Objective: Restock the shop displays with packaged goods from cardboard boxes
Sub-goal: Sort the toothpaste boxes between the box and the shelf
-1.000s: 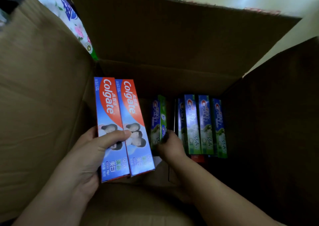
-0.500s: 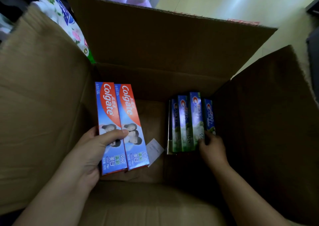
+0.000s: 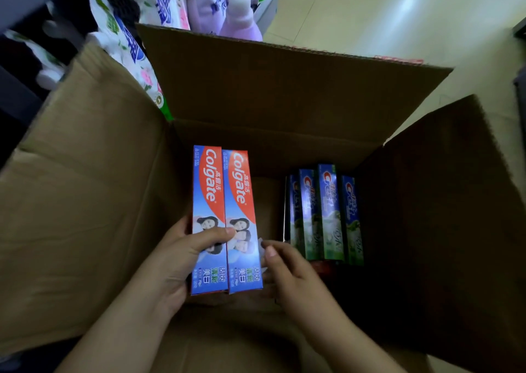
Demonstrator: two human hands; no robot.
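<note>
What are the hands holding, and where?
The left hand grips two Colgate toothpaste boxes around their lower half, thumb across the front. The right hand holds nothing.

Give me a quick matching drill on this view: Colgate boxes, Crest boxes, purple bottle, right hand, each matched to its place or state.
Things:
1. Colgate boxes
2. Crest boxes
3. purple bottle
4. right hand

Places or states:
A. beyond the carton's far flap
B. standing at the carton's right side
C. gripped in the left hand
D. beside the Colgate boxes, fingers loose

Pairs: 1-C, 2-B, 3-A, 4-D
</note>
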